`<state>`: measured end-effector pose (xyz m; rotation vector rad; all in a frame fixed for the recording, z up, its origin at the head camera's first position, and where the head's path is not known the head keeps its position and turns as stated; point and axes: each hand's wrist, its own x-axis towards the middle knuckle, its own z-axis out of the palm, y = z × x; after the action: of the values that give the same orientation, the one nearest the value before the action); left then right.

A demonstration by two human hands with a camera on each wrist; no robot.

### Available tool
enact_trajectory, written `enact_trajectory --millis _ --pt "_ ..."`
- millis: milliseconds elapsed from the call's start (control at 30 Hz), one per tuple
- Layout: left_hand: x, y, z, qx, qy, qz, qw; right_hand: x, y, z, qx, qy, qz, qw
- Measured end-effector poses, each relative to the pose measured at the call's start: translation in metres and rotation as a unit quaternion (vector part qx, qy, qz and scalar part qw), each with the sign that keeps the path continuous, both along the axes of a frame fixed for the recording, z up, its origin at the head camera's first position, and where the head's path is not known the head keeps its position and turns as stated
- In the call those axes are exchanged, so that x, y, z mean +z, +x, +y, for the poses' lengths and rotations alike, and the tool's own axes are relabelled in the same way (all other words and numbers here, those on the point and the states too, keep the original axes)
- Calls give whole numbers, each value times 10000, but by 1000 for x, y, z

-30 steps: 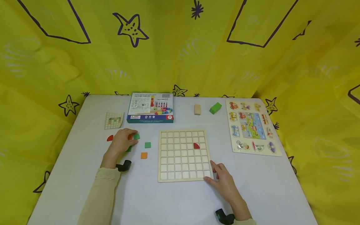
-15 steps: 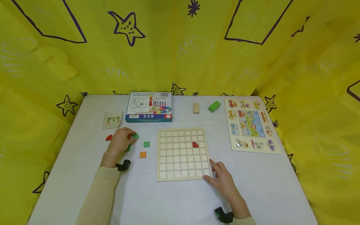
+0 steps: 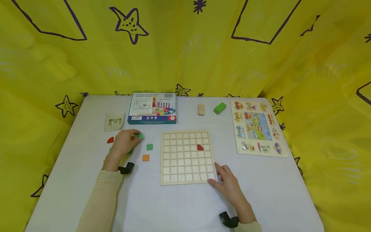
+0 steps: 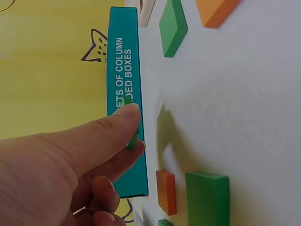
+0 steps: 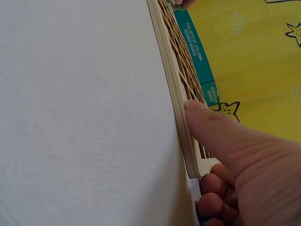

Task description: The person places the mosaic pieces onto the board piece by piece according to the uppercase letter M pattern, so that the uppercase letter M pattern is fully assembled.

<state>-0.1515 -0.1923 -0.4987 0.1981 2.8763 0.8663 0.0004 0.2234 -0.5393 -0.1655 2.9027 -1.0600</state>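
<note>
My left hand (image 3: pixel 135 137) lies on the white table (image 3: pixel 185 206) left of the wooden grid board (image 3: pixel 185 167). Its thumb and forefinger pinch a small green tile (image 3: pixel 140 136), which the left wrist view shows held at the fingertips (image 4: pixel 133 140) of the left hand (image 4: pixel 134 127). My right hand (image 3: pixel 216 175) holds the board's near right corner. In the right wrist view the right hand (image 5: pixel 202 150) has its thumb (image 5: pixel 207 122) pressed on the board's edge (image 5: pixel 174 89), with the other fingers curled under. One red quarter-round tile (image 3: pixel 200 147) sits in a board cell.
Loose tiles lie near the left hand: a green square (image 3: pixel 149 147), an orange square (image 3: pixel 146 157) and a red quarter-round (image 3: pixel 110 140). Behind are a pattern card (image 3: pixel 113 122), a teal box (image 3: pixel 152 108), a wooden block (image 3: pixel 201 110) and a green block (image 3: pixel 220 108). A vehicle puzzle (image 3: pixel 258 129) lies at the right.
Only the head view has drifted a little. Both hands keep their places, the left at the green tile and the right at the board's corner.
</note>
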Motion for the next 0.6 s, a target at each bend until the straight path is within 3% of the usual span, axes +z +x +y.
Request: enact_trajectory --millis 433,600 --pt "5 -2 13 -168 318 492 9981 1 0 -1 39 -39 108 9999" --pt "8 -3 22 -224 340 416 9983 -1 0 -1 78 -19 268 9996"
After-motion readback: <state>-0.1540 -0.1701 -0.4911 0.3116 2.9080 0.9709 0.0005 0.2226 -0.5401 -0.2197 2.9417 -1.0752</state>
